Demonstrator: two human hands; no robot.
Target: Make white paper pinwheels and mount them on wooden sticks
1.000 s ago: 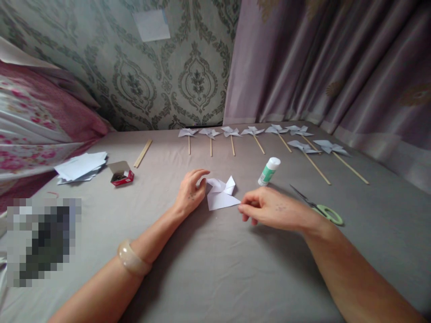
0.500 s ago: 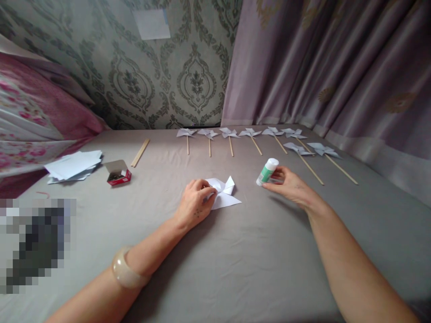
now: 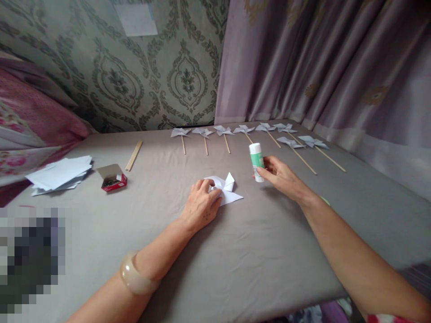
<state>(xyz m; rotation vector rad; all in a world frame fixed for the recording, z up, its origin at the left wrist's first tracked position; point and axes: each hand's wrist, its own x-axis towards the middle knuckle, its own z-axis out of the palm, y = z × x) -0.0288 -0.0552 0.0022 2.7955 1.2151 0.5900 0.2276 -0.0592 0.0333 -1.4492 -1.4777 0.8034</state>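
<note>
My left hand [image 3: 204,202] is closed on a white paper pinwheel [image 3: 230,197], pressing its middle down on the grey cloth. Part of the pinwheel is hidden under the fingers, while two of its points show to the right. My right hand [image 3: 278,177] grips a glue stick [image 3: 257,162] with a green label and white cap. The glue stick is nearly upright, held above the cloth to the right of the pinwheel.
Several finished pinwheels on sticks [image 3: 224,130] lie along the back and right. On the left are a stack of white paper [image 3: 60,172], an open red box [image 3: 113,181] with small contents, and some loose wooden sticks [image 3: 134,155]. A wall and a curtain [image 3: 256,63] stand behind.
My right hand has brought the glue stick left, nearer the pinwheel, and turned it more upright. My left hand still holds the pinwheel down. The view has shifted slightly.
</note>
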